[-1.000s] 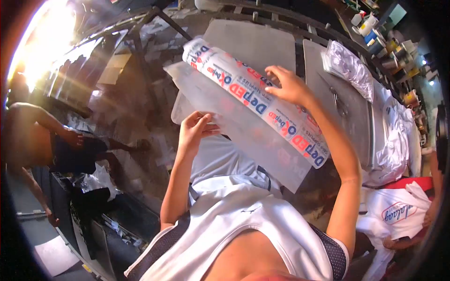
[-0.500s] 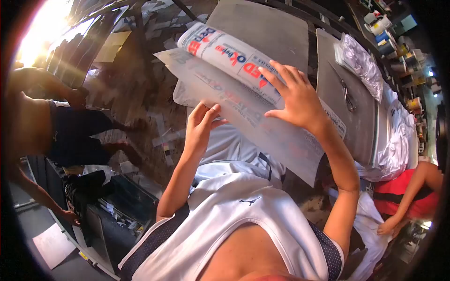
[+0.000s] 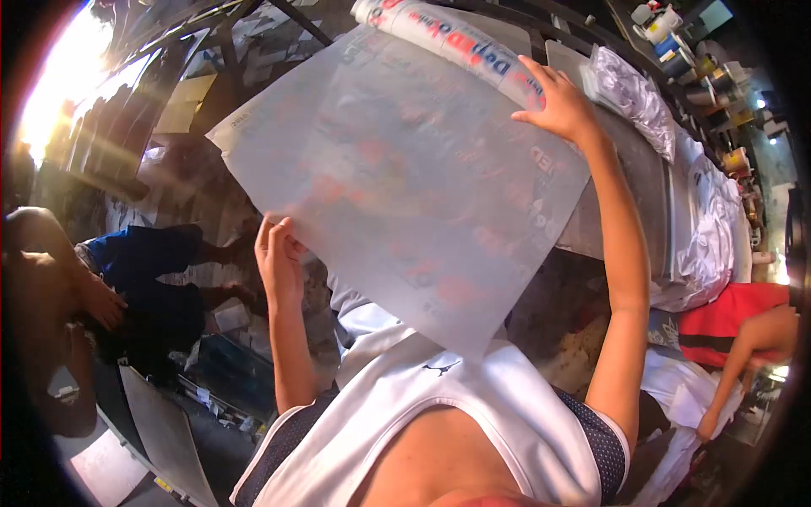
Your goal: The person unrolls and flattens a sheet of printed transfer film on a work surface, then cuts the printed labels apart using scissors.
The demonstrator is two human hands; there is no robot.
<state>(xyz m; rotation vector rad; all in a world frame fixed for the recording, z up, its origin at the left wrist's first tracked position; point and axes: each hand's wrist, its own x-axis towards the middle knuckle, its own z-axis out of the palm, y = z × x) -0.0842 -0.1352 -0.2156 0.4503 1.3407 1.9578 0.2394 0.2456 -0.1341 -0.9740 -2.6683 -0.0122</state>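
A large translucent plastic sheet with red and dark print stretches across the middle, its lower corner by my shirt. At its far edge lies the printed white roll that it comes from. My left hand pinches the sheet's near left edge between thumb and fingers. My right hand lies over the right end of the roll, thumb and fingers spread apart and touching it. Part of the palm's contact with the roll is hidden.
Behind the sheet is a grey board. Plastic-wrapped white fabric and a white garment pile lie right; containers line the far right. One person is at left; another person's arm reaches white cloth at right.
The roll has moved away toward the top, and much more sheet lies unrolled. My left hand has shifted left and down with the edge; my right hand moved up and right along with the roll.
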